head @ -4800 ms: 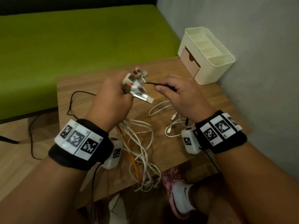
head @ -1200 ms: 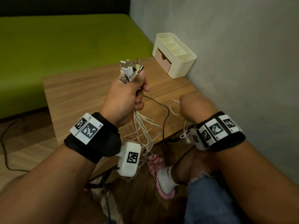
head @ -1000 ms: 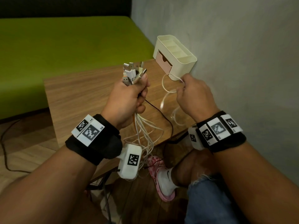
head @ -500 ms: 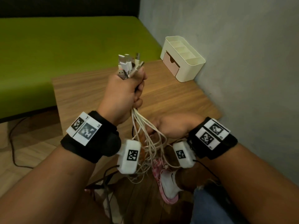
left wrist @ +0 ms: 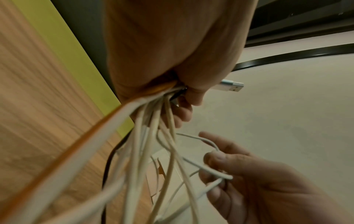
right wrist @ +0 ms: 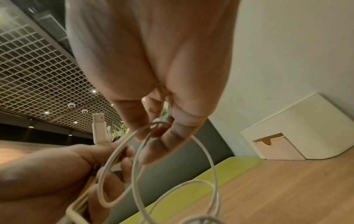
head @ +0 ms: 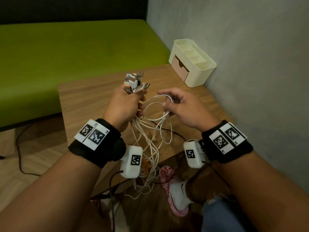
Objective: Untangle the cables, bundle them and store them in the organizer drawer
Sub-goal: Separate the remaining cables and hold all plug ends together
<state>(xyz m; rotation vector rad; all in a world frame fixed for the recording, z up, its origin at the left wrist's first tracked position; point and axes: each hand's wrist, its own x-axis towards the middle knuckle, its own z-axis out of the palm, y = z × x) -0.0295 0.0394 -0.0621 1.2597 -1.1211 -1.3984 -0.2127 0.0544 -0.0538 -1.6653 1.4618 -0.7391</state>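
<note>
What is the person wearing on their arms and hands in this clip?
Both forearms are bare, with no sleeves or gloves. Each wrist carries a black wristband: left wristband, right wristband. Each band has white square tags printed with black fiducial patterns on top. A white camera box with its own small marker hangs under each wrist, trailing a thin black cable.

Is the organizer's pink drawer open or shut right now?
Shut. The pink drawer front sits flush with the cream organizer body in the head view and the right wrist view; nothing is pulled out.
</note>
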